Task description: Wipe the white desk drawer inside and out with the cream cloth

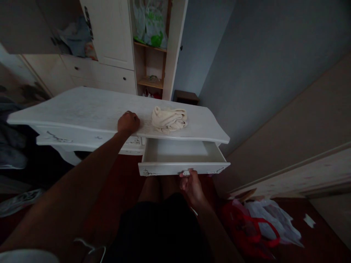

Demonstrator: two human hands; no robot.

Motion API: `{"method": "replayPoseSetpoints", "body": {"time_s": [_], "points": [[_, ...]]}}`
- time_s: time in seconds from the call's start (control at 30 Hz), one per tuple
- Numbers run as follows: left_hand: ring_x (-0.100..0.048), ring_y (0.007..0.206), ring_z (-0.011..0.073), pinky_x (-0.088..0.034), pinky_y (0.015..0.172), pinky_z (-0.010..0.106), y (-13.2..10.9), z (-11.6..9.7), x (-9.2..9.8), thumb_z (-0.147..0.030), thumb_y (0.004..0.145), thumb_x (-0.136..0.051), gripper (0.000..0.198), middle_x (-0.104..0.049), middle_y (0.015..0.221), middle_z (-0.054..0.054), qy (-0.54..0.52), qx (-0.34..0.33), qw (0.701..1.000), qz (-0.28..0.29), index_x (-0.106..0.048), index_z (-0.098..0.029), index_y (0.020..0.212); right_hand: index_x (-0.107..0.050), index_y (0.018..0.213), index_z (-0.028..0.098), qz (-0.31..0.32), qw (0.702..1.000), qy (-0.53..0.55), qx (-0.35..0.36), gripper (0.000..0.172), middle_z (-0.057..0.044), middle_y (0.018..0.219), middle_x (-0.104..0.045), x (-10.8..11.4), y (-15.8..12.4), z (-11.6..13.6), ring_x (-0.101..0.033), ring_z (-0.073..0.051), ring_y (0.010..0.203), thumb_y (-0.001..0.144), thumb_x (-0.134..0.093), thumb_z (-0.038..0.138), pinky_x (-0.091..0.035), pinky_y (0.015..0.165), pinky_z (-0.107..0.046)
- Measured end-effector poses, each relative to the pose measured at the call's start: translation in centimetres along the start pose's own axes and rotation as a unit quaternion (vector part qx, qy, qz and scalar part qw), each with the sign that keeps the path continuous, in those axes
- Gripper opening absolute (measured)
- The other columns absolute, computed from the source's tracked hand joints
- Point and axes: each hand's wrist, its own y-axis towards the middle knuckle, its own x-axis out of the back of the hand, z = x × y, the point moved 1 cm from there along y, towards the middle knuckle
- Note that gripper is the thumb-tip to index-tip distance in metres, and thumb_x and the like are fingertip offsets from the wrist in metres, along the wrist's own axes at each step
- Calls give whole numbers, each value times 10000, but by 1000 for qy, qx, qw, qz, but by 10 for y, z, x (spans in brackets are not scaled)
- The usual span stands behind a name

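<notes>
My left hand (128, 122) rests on the white tabletop (82, 106) as a closed fist, left of a folded cream cloth (169, 119) and apart from it. No object shows in the fist. Below the cloth a white drawer (161, 168) stands pulled out toward me, its pale inner bottom in sight. My right hand (192, 186) is closed around the drawer's knob (186, 172) at the middle of its front. Carved ornaments decorate both ends of that front.
Behind the table stands a white wardrobe (115, 36) with an open compartment holding plastic bags (155, 25). A grey wall (246, 65) is at right. Red and white bags (255, 226) lie on the dark red floor at lower right. My legs are beneath the drawer.
</notes>
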Motion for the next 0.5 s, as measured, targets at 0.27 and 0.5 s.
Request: {"method": "replayPoseSetpoints", "body": {"time_s": [0.27, 0.5], "points": [[-616, 1028, 322, -489, 877, 413, -2, -4, 5, -269, 867, -360, 440, -631, 1171, 221, -11, 8, 1000, 9, -696, -76, 1076, -639, 762, 182, 25, 997, -63, -36, 419, 10, 511, -635, -4, 65, 13, -467, -105, 379, 794, -537, 586, -347, 434, -228], [-620, 1019, 311, -487, 876, 393, 2, 0, 0, -285, 882, -330, 451, -636, 1146, 198, 1, 7, 1000, 1, -704, -105, 1060, -637, 730, 174, -19, 998, -30, -57, 366, -28, 594, -691, -24, 103, 26, -492, -96, 396, 868, -461, 464, -350, 401, -203]]}}
